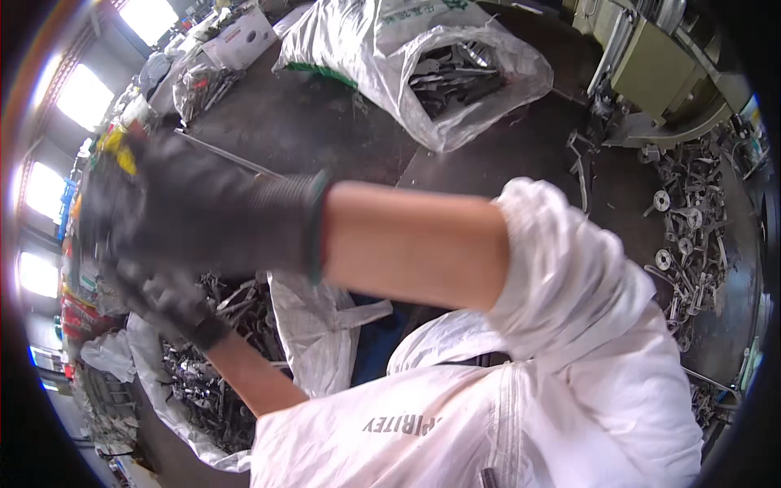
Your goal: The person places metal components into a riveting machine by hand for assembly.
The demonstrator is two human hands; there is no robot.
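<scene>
The open white sack of dark metal parts (203, 382) lies at the near left, directly under your two gloved hands, and its parts sit just below your fingers. Your left hand (167, 305), in a dark glove, hangs over the sack's mouth with its fingers curled; blur hides whether it grips anything, so I cannot tell. Your right hand (183, 203), also in a dark glove, crosses above the left one, reaching from the right toward the left; it is blurred too, and I cannot tell whether it is clenched or loose. Your white sleeve (561, 268) is pushed up on the right forearm. Far off, a second white sack (382, 57) holds more dark parts, and at the right loose metal pieces (691, 236) lie on the dark floor (504, 146).
</scene>
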